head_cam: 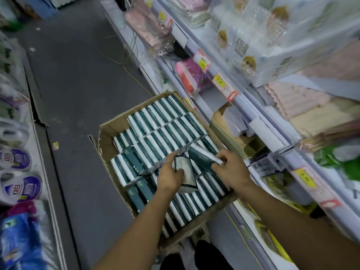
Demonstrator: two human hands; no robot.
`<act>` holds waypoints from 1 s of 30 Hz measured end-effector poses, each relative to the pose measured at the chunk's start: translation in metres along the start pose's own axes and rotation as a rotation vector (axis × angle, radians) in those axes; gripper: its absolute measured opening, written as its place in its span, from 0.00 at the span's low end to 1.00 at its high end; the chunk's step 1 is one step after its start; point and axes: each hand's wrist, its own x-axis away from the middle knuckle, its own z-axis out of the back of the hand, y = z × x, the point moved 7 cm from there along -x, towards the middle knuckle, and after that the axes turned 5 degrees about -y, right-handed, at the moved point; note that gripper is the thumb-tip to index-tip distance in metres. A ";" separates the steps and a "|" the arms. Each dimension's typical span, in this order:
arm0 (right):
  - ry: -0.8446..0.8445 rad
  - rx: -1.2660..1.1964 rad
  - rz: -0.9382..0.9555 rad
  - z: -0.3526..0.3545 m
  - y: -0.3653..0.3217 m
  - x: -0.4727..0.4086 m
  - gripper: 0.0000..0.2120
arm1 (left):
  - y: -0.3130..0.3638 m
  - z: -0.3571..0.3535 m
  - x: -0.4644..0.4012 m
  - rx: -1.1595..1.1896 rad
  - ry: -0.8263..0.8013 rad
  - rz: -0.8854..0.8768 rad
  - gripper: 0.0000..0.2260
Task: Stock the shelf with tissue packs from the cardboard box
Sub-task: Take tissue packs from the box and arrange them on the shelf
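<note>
One tissue pack (187, 175) gripped by left hand (169, 177), second pack (202, 155) pinched by right hand (231, 169), both above cardboard box (109, 133); packs slippery, apparently film-wrapped; drop risked during lift to shelf (259, 121).

An open cardboard box (109, 137) stands on the grey floor (78, 84) of a shop aisle, just beside the shelf (259, 121) on the right. It is filled with rows of dark green and white tissue packs (165, 121). The left hand (170, 175) holds one pack (186, 175) above the rows, its white face up. The right hand (230, 169) grips a second pack (202, 155), tilted, by its end. Yellow price tags (220, 81) sit on the shelf edge. Detergent bags (21, 184) lie on the left shelf.
</note>
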 end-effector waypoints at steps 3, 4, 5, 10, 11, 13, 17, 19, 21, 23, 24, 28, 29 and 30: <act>0.062 -0.256 0.007 0.027 -0.011 0.027 0.06 | 0.026 0.022 0.020 -0.084 0.051 -0.113 0.21; 0.084 -0.333 0.008 0.036 -0.017 0.038 0.07 | 0.035 0.028 0.029 -0.120 0.065 -0.149 0.20; 0.107 -0.411 0.004 0.045 -0.022 0.049 0.07 | 0.041 0.034 0.037 -0.151 0.075 -0.179 0.18; 0.182 -0.610 0.064 0.088 -0.054 0.109 0.09 | 0.081 0.060 0.086 -0.145 0.101 -0.366 0.11; 0.209 -0.637 0.089 0.097 -0.060 0.121 0.10 | 0.090 0.062 0.098 -0.118 0.075 -0.392 0.13; 0.265 -0.709 0.144 0.113 -0.069 0.147 0.12 | 0.106 0.061 0.120 0.021 -0.019 -0.404 0.21; 0.328 -0.807 0.224 0.139 -0.084 0.192 0.13 | 0.147 0.054 0.161 -0.033 -0.091 -0.584 0.23; 0.368 -0.820 0.263 0.153 -0.090 0.209 0.11 | 0.172 0.051 0.183 -0.024 -0.091 -0.673 0.24; 0.404 -0.789 0.330 0.170 -0.097 0.225 0.06 | 0.197 0.048 0.201 -0.044 -0.048 -0.729 0.23; 0.440 -0.719 0.396 0.189 -0.104 0.239 0.12 | 0.222 0.044 0.215 -0.063 -0.022 -0.783 0.24; 0.466 -0.698 0.416 0.202 -0.106 0.247 0.14 | 0.235 0.040 0.221 -0.072 -0.017 -0.804 0.25; 0.604 -0.621 0.462 0.259 -0.112 0.280 0.14 | 0.290 0.023 0.250 -0.110 -0.005 -0.901 0.21; 0.631 -0.603 0.485 0.272 -0.112 0.288 0.14 | 0.302 0.018 0.259 -0.114 -0.003 -0.931 0.21; 0.658 -0.588 0.513 0.285 -0.111 0.295 0.14 | 0.314 0.012 0.267 -0.111 -0.004 -0.963 0.21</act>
